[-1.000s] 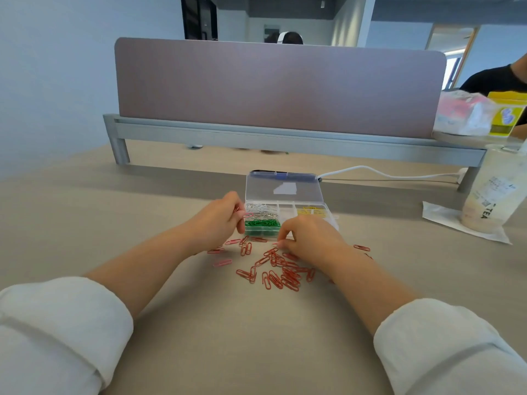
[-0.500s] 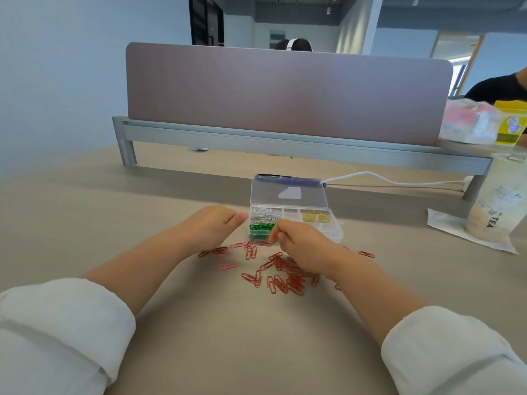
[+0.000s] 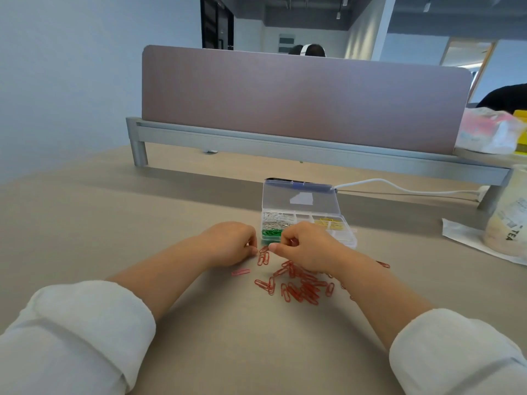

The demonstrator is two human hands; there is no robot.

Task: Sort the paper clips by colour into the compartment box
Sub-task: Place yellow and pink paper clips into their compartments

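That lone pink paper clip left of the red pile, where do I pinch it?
Pinch the pink wire paper clip across its two long sides at mid-length, coming straight down from above. It lies flat on the beige table, apart from the red paper clips, its length running roughly left to right.

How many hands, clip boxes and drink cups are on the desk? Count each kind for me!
Hands: 2, the left hand and the right hand
Compartment box: 1
Drink cup: 1
Total: 4
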